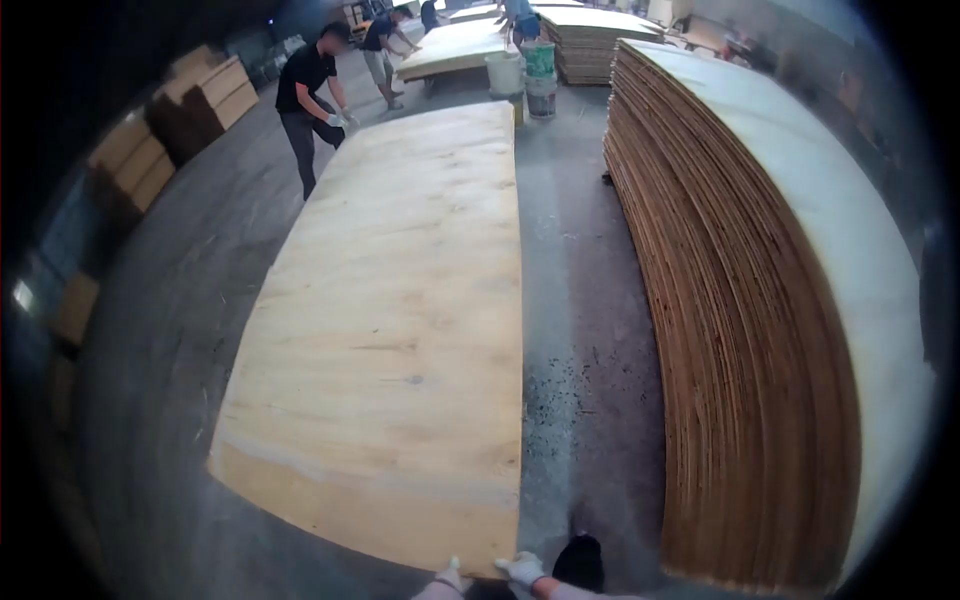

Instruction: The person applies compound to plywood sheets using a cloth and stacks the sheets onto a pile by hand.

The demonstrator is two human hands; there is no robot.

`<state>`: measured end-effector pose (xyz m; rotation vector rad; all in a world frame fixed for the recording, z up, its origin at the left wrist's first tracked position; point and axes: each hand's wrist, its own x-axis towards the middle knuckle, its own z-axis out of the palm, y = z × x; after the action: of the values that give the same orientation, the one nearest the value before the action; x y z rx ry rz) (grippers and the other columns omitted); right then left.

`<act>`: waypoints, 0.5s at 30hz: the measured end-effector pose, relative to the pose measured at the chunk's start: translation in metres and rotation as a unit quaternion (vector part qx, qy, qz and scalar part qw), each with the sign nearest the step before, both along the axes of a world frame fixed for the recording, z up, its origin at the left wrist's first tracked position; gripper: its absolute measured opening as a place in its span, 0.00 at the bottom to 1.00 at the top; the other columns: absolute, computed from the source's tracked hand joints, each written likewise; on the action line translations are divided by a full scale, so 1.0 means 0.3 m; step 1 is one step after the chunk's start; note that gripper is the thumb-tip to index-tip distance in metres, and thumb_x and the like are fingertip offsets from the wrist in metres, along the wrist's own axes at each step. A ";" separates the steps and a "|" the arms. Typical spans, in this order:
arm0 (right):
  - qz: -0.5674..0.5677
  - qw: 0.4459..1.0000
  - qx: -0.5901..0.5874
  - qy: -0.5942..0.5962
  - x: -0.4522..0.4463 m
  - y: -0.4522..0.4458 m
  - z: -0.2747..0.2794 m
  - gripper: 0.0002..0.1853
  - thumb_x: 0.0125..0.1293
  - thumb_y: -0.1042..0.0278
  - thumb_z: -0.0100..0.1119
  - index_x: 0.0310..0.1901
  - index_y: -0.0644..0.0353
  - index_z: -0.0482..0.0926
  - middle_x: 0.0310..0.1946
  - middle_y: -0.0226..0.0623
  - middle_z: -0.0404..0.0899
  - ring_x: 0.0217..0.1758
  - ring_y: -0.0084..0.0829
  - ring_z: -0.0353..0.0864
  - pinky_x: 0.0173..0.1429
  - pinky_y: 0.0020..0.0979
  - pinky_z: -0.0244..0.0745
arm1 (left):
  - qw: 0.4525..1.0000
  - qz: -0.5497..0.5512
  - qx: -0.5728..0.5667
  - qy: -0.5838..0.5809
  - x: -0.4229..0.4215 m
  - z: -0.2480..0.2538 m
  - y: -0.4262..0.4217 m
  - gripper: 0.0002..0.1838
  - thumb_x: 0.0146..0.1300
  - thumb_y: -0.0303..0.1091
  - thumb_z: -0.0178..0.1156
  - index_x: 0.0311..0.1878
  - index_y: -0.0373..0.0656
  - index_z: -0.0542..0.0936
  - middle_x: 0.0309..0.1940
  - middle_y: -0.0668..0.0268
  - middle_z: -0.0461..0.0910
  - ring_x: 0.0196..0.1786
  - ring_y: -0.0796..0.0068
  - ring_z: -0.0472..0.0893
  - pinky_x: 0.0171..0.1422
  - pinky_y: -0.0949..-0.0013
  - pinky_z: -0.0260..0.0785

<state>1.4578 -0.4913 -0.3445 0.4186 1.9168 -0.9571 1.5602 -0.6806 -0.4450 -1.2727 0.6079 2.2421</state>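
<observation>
A long pale wooden veneer sheet [400,310] with knots and brown streaks stretches away from me in the head view. My left hand [452,576], in a light glove, is closed over its near edge at the bottom of the view. Close by, at the near right corner, my right hand [522,569] grips the same edge, also gloved. The fingers under the sheet are hidden. What lies beneath the sheet is mostly hidden too.
On the right stands a tall stack of wooden sheets [740,330]. A co-worker [308,100] with gloved hands is at the sheet's far left corner. Buckets [540,80] stand beyond it, and more people work around sheet stacks [458,48] at the back.
</observation>
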 end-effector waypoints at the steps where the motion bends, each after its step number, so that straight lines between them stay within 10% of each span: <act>1: -0.001 1.000 0.001 0.022 -0.019 0.068 -0.075 0.30 0.49 0.39 0.71 0.38 0.64 0.86 0.37 0.46 0.86 0.43 0.39 0.86 0.51 0.37 0.78 | 0.996 -0.038 0.020 0.081 0.014 -0.062 0.049 0.37 0.70 0.65 0.41 0.62 0.40 0.72 0.59 0.54 0.76 0.59 0.55 0.76 0.67 0.50 0.66; 3: -0.014 0.999 0.014 0.048 -0.096 0.233 -0.186 0.34 0.43 0.34 0.72 0.38 0.62 0.86 0.37 0.49 0.86 0.43 0.43 0.86 0.50 0.40 0.78 | 0.974 -0.125 -0.098 -0.160 -0.047 -0.174 0.173 0.28 0.70 0.55 0.51 0.60 0.42 0.71 0.57 0.56 0.75 0.53 0.52 0.78 0.54 0.51 0.74; 5: 0.011 0.994 0.069 0.090 -0.223 0.403 -0.194 0.31 0.45 0.38 0.73 0.37 0.63 0.87 0.36 0.45 0.86 0.41 0.38 0.86 0.50 0.39 0.78 | 0.867 -0.430 -0.247 0.047 -0.146 -0.088 0.310 0.29 0.69 0.54 0.51 0.57 0.36 0.73 0.57 0.54 0.76 0.55 0.54 0.78 0.58 0.55 0.73; 8: -0.029 0.998 -0.015 0.051 -0.404 0.687 -0.261 0.21 0.49 0.54 0.70 0.39 0.64 0.86 0.36 0.44 0.86 0.39 0.38 0.86 0.47 0.38 0.80 | 0.652 -0.453 -0.543 0.274 -0.271 0.460 0.529 0.24 0.69 0.50 0.48 0.48 0.37 0.80 0.45 0.52 0.82 0.50 0.52 0.81 0.57 0.52 0.70; 12: 0.108 0.980 -0.123 0.111 -0.579 0.918 -0.253 0.24 0.55 0.55 0.68 0.46 0.68 0.82 0.42 0.41 0.85 0.42 0.34 0.84 0.46 0.36 0.79 | 0.695 -0.434 -0.526 0.228 -0.225 0.671 0.492 0.23 0.69 0.50 0.48 0.47 0.38 0.80 0.44 0.52 0.82 0.49 0.51 0.80 0.57 0.52 0.70; 13: -0.054 0.991 -0.121 0.009 -0.613 0.938 -0.182 0.31 0.57 0.45 0.67 0.50 0.69 0.80 0.45 0.44 0.84 0.44 0.36 0.84 0.47 0.36 0.80 | 0.704 -0.430 -0.529 0.200 -0.196 0.680 0.458 0.23 0.69 0.50 0.48 0.47 0.38 0.80 0.44 0.52 0.82 0.49 0.51 0.80 0.57 0.52 0.70; 15: 0.028 0.999 -0.044 0.007 -0.616 0.973 -0.626 0.34 0.57 0.42 0.67 0.51 0.69 0.80 0.45 0.46 0.84 0.46 0.36 0.84 0.50 0.37 0.79 | 0.720 -0.421 -0.532 0.143 -0.155 0.716 0.398 0.23 0.69 0.50 0.48 0.46 0.38 0.80 0.44 0.52 0.82 0.49 0.51 0.80 0.56 0.52 0.70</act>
<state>1.2729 -0.1995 -0.5322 0.3059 1.8817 -1.0073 1.5138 -0.5613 -0.2301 -0.6959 2.2653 1.1937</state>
